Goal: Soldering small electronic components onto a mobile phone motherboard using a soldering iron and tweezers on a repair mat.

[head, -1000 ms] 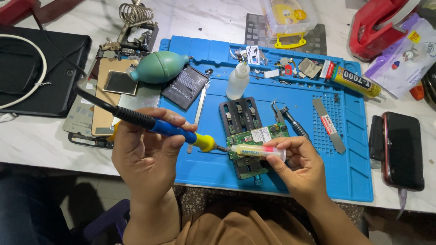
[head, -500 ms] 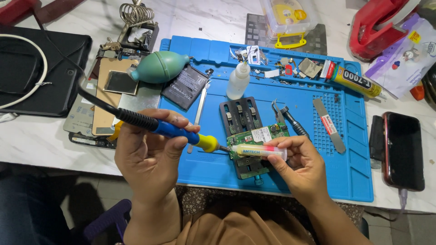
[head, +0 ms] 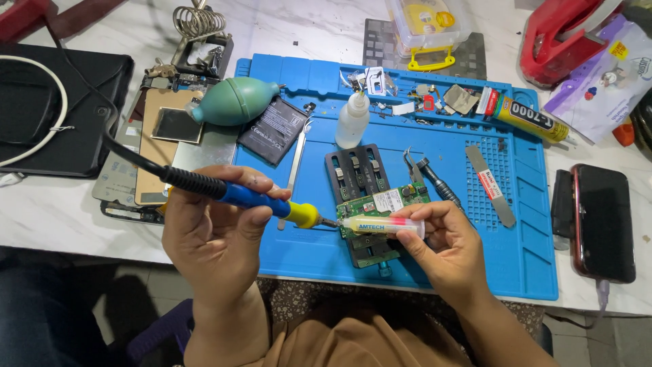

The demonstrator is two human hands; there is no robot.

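Observation:
My left hand [head: 214, 231] grips a soldering iron [head: 261, 201] with a blue and yellow handle, its tip touching the left edge of a green circuit board [head: 384, 202]. The board sits clamped in a black holder [head: 360, 173] on the blue work mat [head: 516, 224]. My right hand [head: 441, 248] holds a small flux syringe [head: 380, 225] sideways, its nozzle pointing at the iron's tip over the board.
On the mat lie a teal air blower [head: 234, 100], a phone battery [head: 273, 130], a white squeeze bottle [head: 353, 120], tweezers [head: 412, 166], a metal pry tool [head: 490, 185] and a glue tube [head: 526, 117]. A phone [head: 603, 221] charges at right. Phone parts [head: 166, 139] lie at left.
Both hands hold almost still; the iron's tip and the syringe stay at the board's left edge.

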